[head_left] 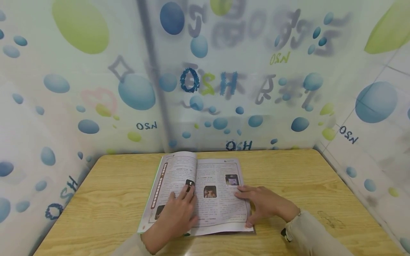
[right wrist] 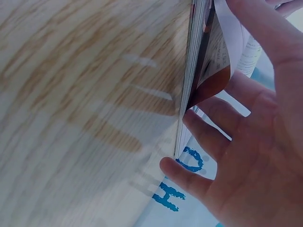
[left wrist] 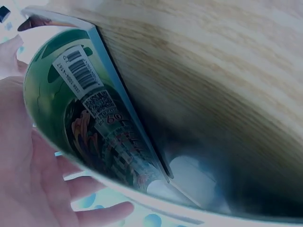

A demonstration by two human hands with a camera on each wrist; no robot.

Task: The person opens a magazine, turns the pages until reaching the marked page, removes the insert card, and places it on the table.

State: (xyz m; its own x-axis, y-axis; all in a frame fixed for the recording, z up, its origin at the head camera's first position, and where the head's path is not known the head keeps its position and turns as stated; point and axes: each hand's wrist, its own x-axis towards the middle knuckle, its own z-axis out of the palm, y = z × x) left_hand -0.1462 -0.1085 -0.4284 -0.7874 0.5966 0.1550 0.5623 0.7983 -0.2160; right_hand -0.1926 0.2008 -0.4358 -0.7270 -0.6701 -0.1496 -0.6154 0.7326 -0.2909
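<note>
On the bench (head_left: 288, 170) in front of me: magazine (head_left: 206, 208), spread out about mid-width, left page (head_left: 175, 169) bowed up near the gutter
Left hand (head_left: 179, 213): fingers straight, laid on left page beside the gutter, nothing gripped
Right hand (head_left: 264, 202): fingers spread at right page's outer edge, thumb wide apart at lower corner, no grip that I can see
Underside: green cover (left wrist: 57, 85) with barcode, curved off the bench
</note>
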